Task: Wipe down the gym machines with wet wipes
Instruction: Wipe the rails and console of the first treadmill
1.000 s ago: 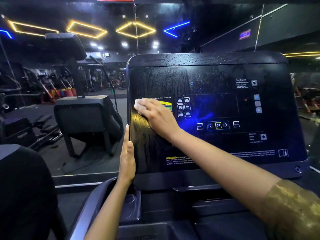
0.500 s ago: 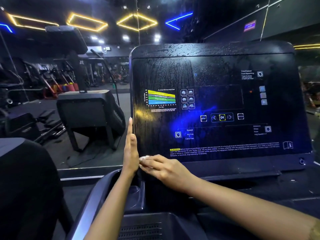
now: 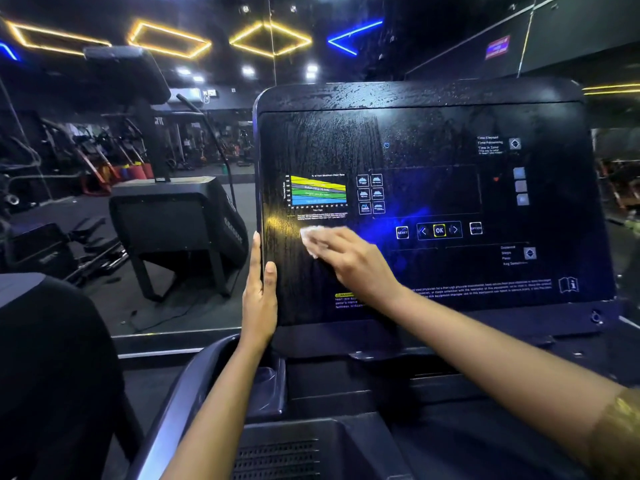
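Leftmost, well clear of either grip: dark seat pad [image 3: 52,358] in the near corner, then a black stepper [image 3: 180,230] standing alone on open floor, with more gym gear far behind it. Plenty of free floor between stepper and console.

Next, left hand [image 3: 259,299] flat and upright against the left edge of the console [image 3: 433,116], fingers straight and together, palm pressed to the side, thumb wrapped round onto the front face. Nothing held in it; steadying only. Below its wrist, a curved grey handrail [image 3: 166,417] and a cup recess [image 3: 270,386], both just under the forearm.

Just right of that hand, on the panel's lower-left area, a wipe [image 3: 313,240] bunched under the right hand [image 3: 349,261]. Fingers closed down onto it, pressing it flat to the glossy surface; white cloth poking out past the fingertips toward the left edge. Directly above the wipe, the coloured chart [image 3: 318,192]. Wet vertical streaks across the left part of the panel, above and below the grip.

Right of the grip, broad unobstructed panel: OK button [image 3: 439,230] near, warning text [image 3: 485,287] lower, right edge well apart. Forearm crossing diagonally from the lower right, gold sleeve [image 3: 620,431] at the frame corner.
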Tool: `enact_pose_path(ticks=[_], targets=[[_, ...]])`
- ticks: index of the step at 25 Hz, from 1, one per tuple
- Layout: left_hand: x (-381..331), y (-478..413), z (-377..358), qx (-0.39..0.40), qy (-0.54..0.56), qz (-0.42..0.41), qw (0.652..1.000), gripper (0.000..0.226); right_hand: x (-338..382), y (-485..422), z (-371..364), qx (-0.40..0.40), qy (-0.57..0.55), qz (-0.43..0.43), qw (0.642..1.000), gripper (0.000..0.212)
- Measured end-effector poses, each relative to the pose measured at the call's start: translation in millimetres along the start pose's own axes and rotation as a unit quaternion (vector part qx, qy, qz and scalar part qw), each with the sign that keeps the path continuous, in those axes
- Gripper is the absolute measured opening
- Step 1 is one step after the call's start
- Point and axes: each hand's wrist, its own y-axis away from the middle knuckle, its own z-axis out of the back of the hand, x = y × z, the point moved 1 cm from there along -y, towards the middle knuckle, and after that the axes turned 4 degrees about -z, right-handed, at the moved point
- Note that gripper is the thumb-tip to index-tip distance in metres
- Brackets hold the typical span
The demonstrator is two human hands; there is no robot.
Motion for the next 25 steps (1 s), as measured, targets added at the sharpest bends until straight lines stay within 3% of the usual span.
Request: enact_pose_path(ticks=[8, 12, 16, 25], targets=[[1.6, 1.1, 0.2, 0.006, 0.012, 0.003, 1.000, 0.080, 37.2, 89.8, -8.2, 0.080, -0.017, 0.058, 0.995, 0.033], [3.7, 1.8, 0.9, 0.011, 0.039, 0.005, 0.999, 0.078, 42.6, 65.9, -2.7, 0.082, -0.094, 0.046, 0.991, 0.033], [7.1, 2.9, 1.6, 0.018, 0.084, 0.006, 0.996, 0.072, 56.0, 40.4, -25.4, 0.126, -0.093, 0.117, 0.981, 0.029], [12.0, 4.2, 1.2, 0.014, 0.075, -0.003, 0.997, 0.078, 12.0, 101.3, 11.4, 0.247, -0.117, 0.188, 0.944, 0.038]])
